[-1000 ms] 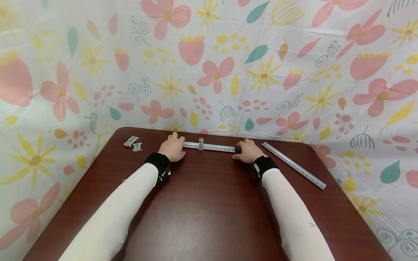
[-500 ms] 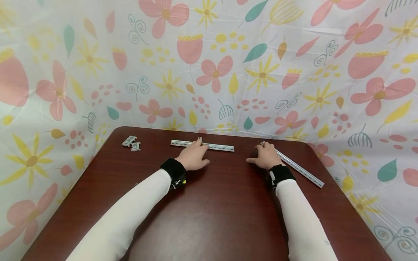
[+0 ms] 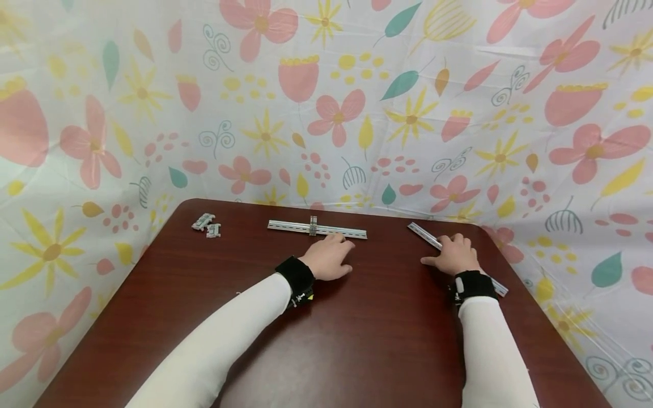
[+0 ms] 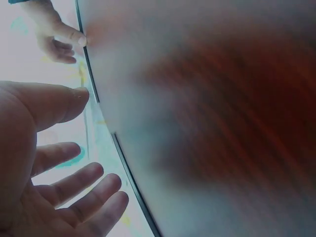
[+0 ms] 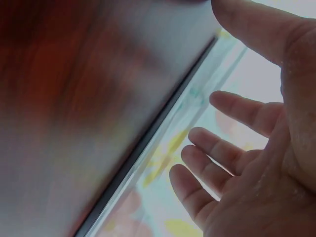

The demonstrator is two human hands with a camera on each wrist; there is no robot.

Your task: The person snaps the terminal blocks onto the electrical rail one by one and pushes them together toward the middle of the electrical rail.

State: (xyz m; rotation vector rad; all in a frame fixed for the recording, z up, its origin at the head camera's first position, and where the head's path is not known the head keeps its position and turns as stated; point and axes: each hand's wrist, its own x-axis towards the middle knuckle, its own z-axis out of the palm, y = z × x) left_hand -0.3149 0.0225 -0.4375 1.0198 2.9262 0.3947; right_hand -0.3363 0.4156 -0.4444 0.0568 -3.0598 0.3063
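A slotted metal rail [image 3: 336,231] lies across the back of the table, with a small grey clip-like block [image 3: 313,225] mounted near its middle. My left hand [image 3: 328,258] is just in front of the rail's right half, fingertips near its front edge. In the left wrist view, the left fingers [image 4: 81,190] are apart and hold nothing. My right hand [image 3: 454,256] is over the second slotted rail [image 3: 424,234], which lies slanted at the right and is partly covered by that hand and wrist. The right wrist view shows loosely spread fingers [image 5: 237,111] beside this rail's dark edge [image 5: 148,136].
Several small grey blocks [image 3: 206,224] lie together at the table's back left. The dark red-brown table [image 3: 357,334] ends at a floral curtain [image 3: 336,158] behind and at both sides.
Both hands have left the ends of the middle rail. The left hand has moved right, past the mounted block and slightly toward me; the right hand has moved right, over the slanted rail.
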